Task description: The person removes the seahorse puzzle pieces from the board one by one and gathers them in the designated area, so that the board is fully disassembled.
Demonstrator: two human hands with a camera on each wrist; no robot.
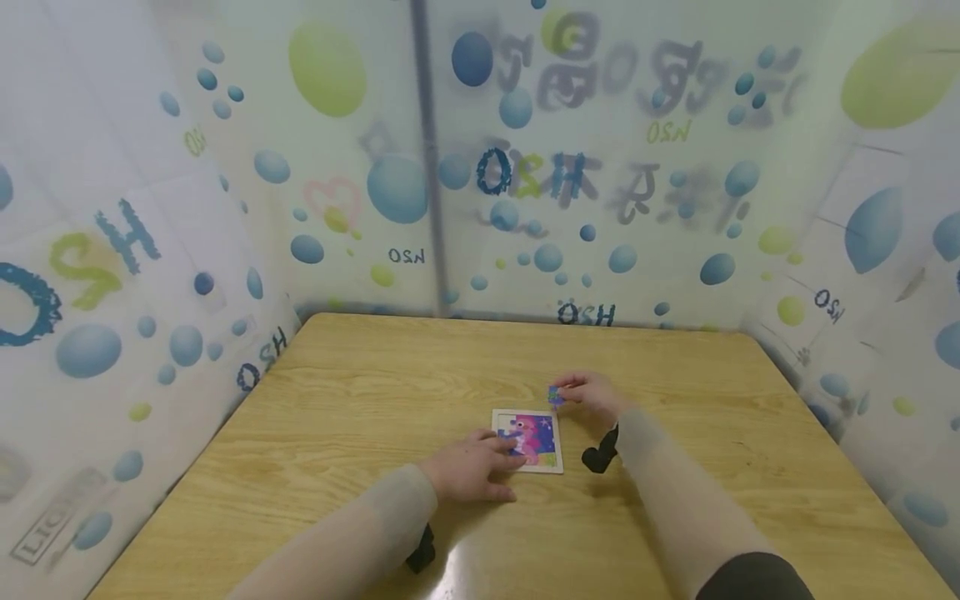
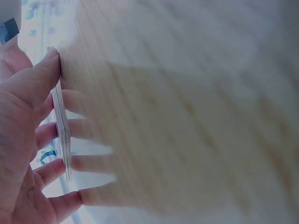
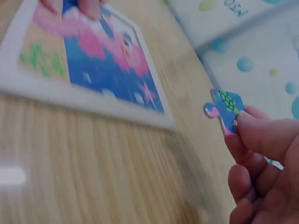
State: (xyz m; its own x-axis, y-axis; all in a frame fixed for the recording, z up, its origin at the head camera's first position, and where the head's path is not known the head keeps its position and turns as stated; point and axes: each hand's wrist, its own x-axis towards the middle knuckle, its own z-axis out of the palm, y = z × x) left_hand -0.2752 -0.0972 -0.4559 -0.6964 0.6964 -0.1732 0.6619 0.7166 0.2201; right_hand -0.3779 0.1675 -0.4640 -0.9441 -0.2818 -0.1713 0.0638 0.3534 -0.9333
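Observation:
A jigsaw puzzle with a white frame point(image 1: 559, 454) lies on the table, showing a pink seahorse on deep blue. Its upper left corner shows a pale patch beside the blue pieces. My left hand point(image 1: 474, 468) rests over the puzzle's left side, fingers stretched across the picture. In the left wrist view the board point(image 2: 63, 126) appears edge-on, with the thumb and fingertips right at it. Thumb and fingers of my right hand point(image 1: 594, 396) pinch a small puzzle piece point(image 3: 227, 106), blue with a green turtle pattern and a rounded tab. It is held above the table, past the frame's top right corner.
The wooden table point(image 1: 390, 375) spreads around the puzzle on all sides. Pale walls point(image 1: 345, 217) printed with blue and green drops stand along its back and both sides. Dark straps with small black devices point(image 1: 600, 455) sit at the wrists.

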